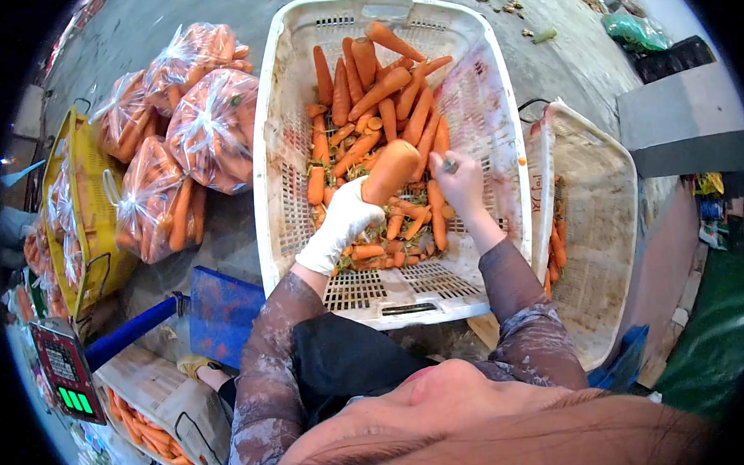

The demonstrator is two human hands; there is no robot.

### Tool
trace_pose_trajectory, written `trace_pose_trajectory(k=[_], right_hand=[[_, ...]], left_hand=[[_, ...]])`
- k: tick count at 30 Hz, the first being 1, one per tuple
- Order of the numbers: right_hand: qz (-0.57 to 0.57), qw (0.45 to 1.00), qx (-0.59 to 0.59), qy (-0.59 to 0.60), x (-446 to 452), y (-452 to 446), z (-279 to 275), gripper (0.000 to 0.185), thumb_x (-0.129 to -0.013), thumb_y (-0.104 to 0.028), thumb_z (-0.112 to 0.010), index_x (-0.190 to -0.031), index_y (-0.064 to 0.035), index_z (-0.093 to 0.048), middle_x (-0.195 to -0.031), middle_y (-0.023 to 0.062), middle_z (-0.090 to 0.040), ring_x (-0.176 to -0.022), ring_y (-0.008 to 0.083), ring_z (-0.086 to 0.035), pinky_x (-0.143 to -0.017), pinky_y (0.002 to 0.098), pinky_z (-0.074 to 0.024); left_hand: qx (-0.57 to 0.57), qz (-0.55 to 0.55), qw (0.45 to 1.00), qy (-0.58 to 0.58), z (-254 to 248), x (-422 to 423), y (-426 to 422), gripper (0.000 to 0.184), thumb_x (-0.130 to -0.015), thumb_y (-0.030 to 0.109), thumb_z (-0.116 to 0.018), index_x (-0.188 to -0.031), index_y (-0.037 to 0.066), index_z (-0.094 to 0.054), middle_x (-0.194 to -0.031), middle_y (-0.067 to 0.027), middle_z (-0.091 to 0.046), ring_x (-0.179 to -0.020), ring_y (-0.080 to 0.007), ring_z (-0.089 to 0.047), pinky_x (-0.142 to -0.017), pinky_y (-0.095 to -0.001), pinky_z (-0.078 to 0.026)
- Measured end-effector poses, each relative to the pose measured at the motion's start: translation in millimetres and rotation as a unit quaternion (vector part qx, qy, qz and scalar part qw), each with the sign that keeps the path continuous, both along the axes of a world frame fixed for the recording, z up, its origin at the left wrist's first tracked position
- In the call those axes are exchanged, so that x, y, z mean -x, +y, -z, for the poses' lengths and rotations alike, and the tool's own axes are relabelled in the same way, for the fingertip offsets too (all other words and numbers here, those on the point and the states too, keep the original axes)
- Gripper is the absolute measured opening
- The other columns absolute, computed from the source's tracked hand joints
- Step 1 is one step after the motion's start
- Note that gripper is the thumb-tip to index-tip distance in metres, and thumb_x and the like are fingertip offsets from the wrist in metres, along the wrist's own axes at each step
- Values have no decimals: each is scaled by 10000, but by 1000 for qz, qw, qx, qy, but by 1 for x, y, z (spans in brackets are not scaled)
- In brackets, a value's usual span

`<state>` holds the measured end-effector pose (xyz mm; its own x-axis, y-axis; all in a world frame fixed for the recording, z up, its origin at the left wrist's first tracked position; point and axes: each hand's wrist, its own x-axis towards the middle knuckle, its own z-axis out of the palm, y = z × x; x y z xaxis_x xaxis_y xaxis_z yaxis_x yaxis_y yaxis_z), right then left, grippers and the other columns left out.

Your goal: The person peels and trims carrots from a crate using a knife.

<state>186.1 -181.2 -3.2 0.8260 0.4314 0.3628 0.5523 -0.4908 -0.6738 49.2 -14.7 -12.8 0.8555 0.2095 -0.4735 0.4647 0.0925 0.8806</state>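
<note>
White crate [475,98] stands before you, whole carrots [381,94] at its far end, cut pieces [395,225] nearer. Narrower crate [597,184] lies right; bagged carrots [214,131] sit left. Your gloved left hand [344,215] grips a thick carrot [391,171], raised over the crate's middle. Your right hand [460,183], just right of it, is closed around something small and greyish; identity unclear.

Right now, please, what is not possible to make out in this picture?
- Head view: small object in right hand, mostly hidden by the fingers.
- Head view: lower end of the large carrot, hidden by left hand.
- Head view: white crate's floor, partly hidden by carrots.
- Head view: display's fine markings, too small.
</note>
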Motion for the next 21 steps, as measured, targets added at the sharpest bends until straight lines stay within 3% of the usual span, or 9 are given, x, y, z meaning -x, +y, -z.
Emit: trace_pose_trajectory(k=[1,3,4,5,7,12,15,19,21], right_hand=[[-5,1000,2,3,-8,-3,16,309,-791,-256,-653,-585,-58,-533,-516,140,-514,-405,266,-455,-423,358,-358],[52,948,69,306,-36,-9,67,286,-780,-224,-646,-608,-17,-548,-541,164,-543,-408,238,-448,-435,342,-369],[77,911,89,395,-44,-7,86,240,-737,-200,-687,-690,14,-589,-540,88,-550,-529,175,-573,-494,367,-409],[76,911,90,395,-48,-2,105,240,-737,-200,-687,-690,14,-589,-540,88,-550,-529,175,-573,-494,367,-409],[70,966,156,195,-60,17,125,293,-734,-256,-702,-699,13,-590,-561,89,-577,-562,234,-590,-528,385,-430],[184,936,239,182,-78,77,146,539,-686,-408,-745,-930,48,-594,-895,205,-642,-850,313,-633,-708,419,-498],[206,926,233,213,-77,95,153,511,-687,-347,-754,-960,41,-567,-912,206,-636,-891,346,-622,-760,429,-502],[286,896,261,218,-87,92,160,514,-680,-376,-761,-982,-2,-578,-1000,182,-619,-927,350,-621,-777,432,-507],[280,894,288,197,-95,95,166,528,-678,-392,-763,-1001,-14,-587,-1047,165,-607,-918,357,-621,-766,433,-511]], left_hand=[[2,-5,1000,3,3,1,-2,491,-592,82,-692,-1066,37,-572,-851,-75,-629,-775,-194,-614,-706,-320,-491],[166,-105,976,-89,10,0,-3,551,-609,48,-684,-1128,4,-502,-916,-68,-564,-829,-188,-575,-735,-321,-481],[178,-95,974,-103,6,0,-1,589,-616,45,-693,-1156,-7,-464,-984,-74,-536,-875,-173,-543,-766,-302,-468],[178,-97,974,-103,9,1,0,589,-616,45,-693,-1156,-7,-464,-984,-74,-536,-875,-173,-543,-766,-302,-468],[137,-114,977,-115,17,-1,2,573,-610,38,-698,-1136,2,-473,-981,-80,-536,-841,-169,-537,-757,-292,-467],[167,-212,961,-64,0,-2,9,483,-725,356,-748,-1005,24,-537,-814,-32,-546,-717,-125,-534,-623,-271,-448],[317,-262,911,-22,-11,-2,18,452,-713,322,-760,-985,36,-540,-750,-46,-561,-628,-135,-549,-559,-264,-464],[277,-285,915,-72,7,2,23,424,-692,271,-774,-957,32,-545,-739,-50,-565,-603,-141,-548,-537,-258,-468],[349,-320,881,4,11,0,24,391,-682,215,-775,-934,21,-547,-731,-55,-571,-584,-148,-550,-507,-258,-463]])
